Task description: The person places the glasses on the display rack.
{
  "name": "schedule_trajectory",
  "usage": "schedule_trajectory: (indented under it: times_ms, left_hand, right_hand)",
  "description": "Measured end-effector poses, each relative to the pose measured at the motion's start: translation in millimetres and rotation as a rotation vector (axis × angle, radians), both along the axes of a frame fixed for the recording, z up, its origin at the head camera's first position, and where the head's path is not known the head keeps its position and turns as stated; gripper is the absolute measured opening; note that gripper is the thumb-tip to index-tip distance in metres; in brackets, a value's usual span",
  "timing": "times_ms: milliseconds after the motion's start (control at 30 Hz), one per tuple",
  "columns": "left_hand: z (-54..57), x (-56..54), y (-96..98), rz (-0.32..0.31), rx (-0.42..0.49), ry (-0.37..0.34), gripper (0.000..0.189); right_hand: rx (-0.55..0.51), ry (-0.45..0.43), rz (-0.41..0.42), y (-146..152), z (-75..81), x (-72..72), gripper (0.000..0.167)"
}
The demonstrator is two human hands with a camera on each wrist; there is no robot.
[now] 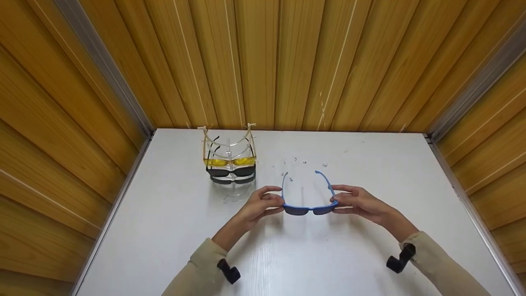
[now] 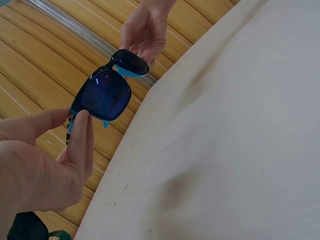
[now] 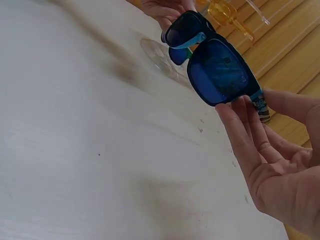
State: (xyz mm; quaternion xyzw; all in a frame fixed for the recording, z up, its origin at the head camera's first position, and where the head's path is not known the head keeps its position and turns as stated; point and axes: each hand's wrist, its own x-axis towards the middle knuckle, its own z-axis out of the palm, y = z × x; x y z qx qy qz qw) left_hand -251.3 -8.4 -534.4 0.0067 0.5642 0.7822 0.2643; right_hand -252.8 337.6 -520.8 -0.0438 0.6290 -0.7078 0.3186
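A pair of sunglasses [image 1: 296, 211] with a blue frame and dark lenses is held in the air above the white table, temples unfolded and pointing away. My left hand [image 1: 259, 205] pinches its left hinge end between thumb and fingers. At the opposite hinge end, my right hand [image 1: 363, 204] grips the frame the same way. Seen from the left wrist, the lens [image 2: 106, 95] looks blue-black, and a patterned temple shows by the fingers. The right wrist view shows the other lens [image 3: 218, 72] and a patterned temple beside the right fingers.
Left of the hands stands a clear display stand [image 1: 228, 144] bearing yellow glasses [image 1: 216, 162], black sunglasses [image 1: 222, 172] and another dark pair [image 1: 222, 181] low down. Small marks dot the white table [image 1: 370, 164]. Wood-look panels [image 1: 263, 65] wall the back and sides.
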Motion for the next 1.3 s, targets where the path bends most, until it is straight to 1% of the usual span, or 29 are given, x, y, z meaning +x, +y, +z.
schedule_trajectory:
  times_ms: [100, 200, 300, 500, 633, 767, 1033, 1167, 1300]
  left_hand:
    - [10.5, 1.1, -9.1, 0.007, -0.011, 0.021, 0.049]
    - [22.5, 1.2, -16.9, 0.017, -0.010, 0.055, 0.051]
    - [35.7, -0.3, -24.9, 0.032, -0.003, 0.086, 0.053]
    - [63.6, -3.2, -36.9, 0.061, -0.011, 0.127, 0.054]
    - [78.7, -3.0, -44.0, 0.082, -0.008, 0.159, 0.053]
    - [90.8, -2.1, -49.3, 0.097, 0.003, 0.186, 0.053]
    - [113.5, -4.4, -56.0, 0.138, 0.000, 0.221, 0.050]
    - [122.3, -5.3, -62.0, 0.140, -0.003, 0.229, 0.052]
    - [129.2, -5.9, -72.3, 0.165, -0.010, 0.230, 0.051]
  right_hand:
    - [0.004, 0.029, -0.007, -8, 7.7, 1.0, 0.046]
    - [-0.005, 0.048, -0.019, -16, 16.9, 0.7, 0.046]
    - [-0.037, 0.067, -0.038, -24, 27.3, -0.8, 0.044]
    - [-0.112, 0.108, -0.072, -38, 50.3, -4.8, 0.050]
    - [-0.165, 0.134, -0.089, -47, 61.5, -6.8, 0.044]
    - [-0.203, 0.149, -0.107, -55, 70.8, -6.9, 0.036]
    - [-0.194, 0.186, -0.191, -68, 90.6, -10.7, 0.030]
    - [-0.196, 0.195, -0.205, -76, 97.4, -12.5, 0.030]
    - [-0.214, 0.196, -0.208, -88, 103.2, -15.5, 0.029]
